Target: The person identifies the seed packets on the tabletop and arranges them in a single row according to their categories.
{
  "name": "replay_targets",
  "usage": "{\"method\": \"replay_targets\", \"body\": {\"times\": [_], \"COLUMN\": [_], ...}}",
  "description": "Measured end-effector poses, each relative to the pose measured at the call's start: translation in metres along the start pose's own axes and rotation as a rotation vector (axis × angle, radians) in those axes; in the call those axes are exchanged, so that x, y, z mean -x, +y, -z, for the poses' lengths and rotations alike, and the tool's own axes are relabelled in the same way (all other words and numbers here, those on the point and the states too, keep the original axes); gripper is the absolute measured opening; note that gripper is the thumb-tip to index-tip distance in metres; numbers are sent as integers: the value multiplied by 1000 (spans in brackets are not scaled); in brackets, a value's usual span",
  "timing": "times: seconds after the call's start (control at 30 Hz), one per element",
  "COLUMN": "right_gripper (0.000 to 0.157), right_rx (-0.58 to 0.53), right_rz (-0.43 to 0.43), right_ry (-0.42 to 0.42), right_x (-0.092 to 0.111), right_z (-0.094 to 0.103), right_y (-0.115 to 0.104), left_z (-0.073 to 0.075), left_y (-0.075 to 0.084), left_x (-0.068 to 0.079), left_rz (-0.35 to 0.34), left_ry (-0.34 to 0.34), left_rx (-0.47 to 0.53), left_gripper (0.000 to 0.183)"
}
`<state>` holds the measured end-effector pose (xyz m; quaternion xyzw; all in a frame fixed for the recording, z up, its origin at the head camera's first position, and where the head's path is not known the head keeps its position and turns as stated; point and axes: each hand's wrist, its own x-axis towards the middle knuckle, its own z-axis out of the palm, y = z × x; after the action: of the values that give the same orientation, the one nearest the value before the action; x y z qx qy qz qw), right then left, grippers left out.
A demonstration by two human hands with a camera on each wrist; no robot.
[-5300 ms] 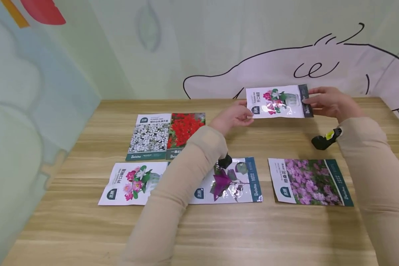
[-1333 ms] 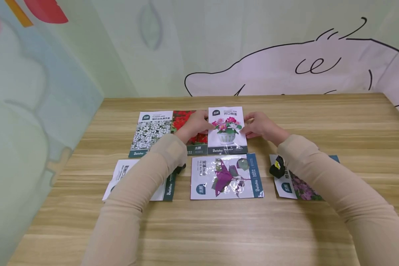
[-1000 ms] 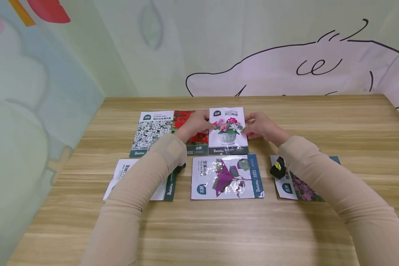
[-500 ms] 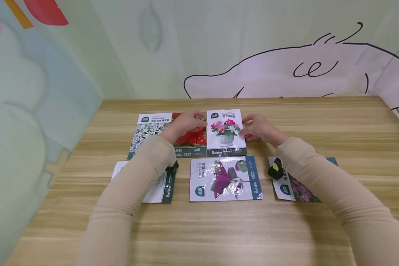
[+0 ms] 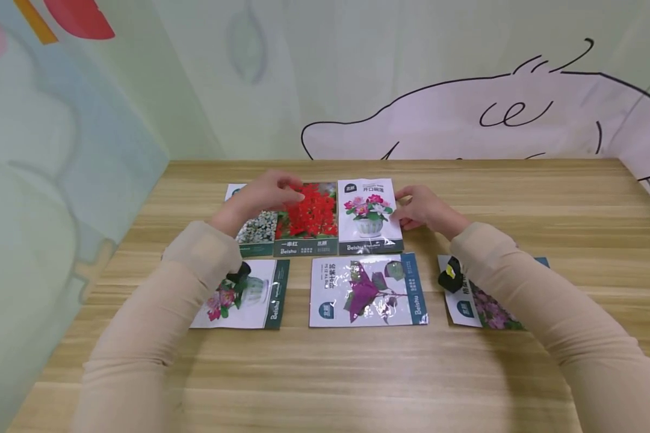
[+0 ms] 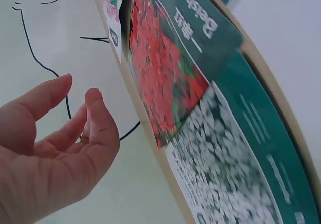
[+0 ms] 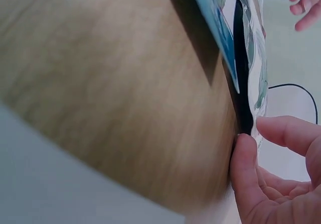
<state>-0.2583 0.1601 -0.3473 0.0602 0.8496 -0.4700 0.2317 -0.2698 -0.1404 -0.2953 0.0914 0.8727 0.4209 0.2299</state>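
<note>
A flower seed packet (image 5: 369, 211) picturing pink blooms in a white pot lies upright at the right end of the back row. My right hand (image 5: 425, 207) pinches its right edge; in the right wrist view the thumb (image 7: 283, 131) and forefinger meet at that edge. My left hand (image 5: 260, 195) hovers over the packet of white flowers (image 5: 257, 231), hiding its upper part. Beside it, the red-flowered packet (image 5: 310, 213) is mostly uncovered. Loosely bent and holding nothing, the left hand's fingers (image 6: 103, 118) show in the left wrist view.
Across the front row lie a sideways potted-flower packet (image 5: 251, 300), a purple-leaf packet (image 5: 368, 291) and a pink-flower packet (image 5: 493, 310), the last partly under my right sleeve (image 5: 525, 300). Behind the wooden table (image 5: 357, 379) stands a wall with a cartoon drawing (image 5: 401, 129).
The potted-flower packet was held up sideways earlier; it came down upright beside the red one. My left hand then let go and moved left. My right hand has stayed at its edge since.
</note>
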Motion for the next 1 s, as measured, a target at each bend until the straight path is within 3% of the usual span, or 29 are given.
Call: {"method": "replay_targets", "body": {"times": [0.17,0.4,0.57,0.77,1.0], "right_gripper": [55,49,43,45,45], "right_rx": [-37,-41,-186,-380,-535], "right_rz": [23,43,73,27,-45], "right_ry": [-8,55,105,33,-31], "right_x": [5,15,24,38,50], "right_z": [5,8,6,-5,-31], "right_y": [3,2,-12,-21,-23], "left_z": [12,31,46,69,96], "left_y": [-12,-31,-44,-66,-99], "left_x": [18,47,68,93,125], "left_rz": [-9,66,88,110,235], "left_ry": [-10,-29,-73,-87,-91], "left_rx": [-14,-130,-103,-53,-74], "left_gripper": [45,47,50,59,70]}}
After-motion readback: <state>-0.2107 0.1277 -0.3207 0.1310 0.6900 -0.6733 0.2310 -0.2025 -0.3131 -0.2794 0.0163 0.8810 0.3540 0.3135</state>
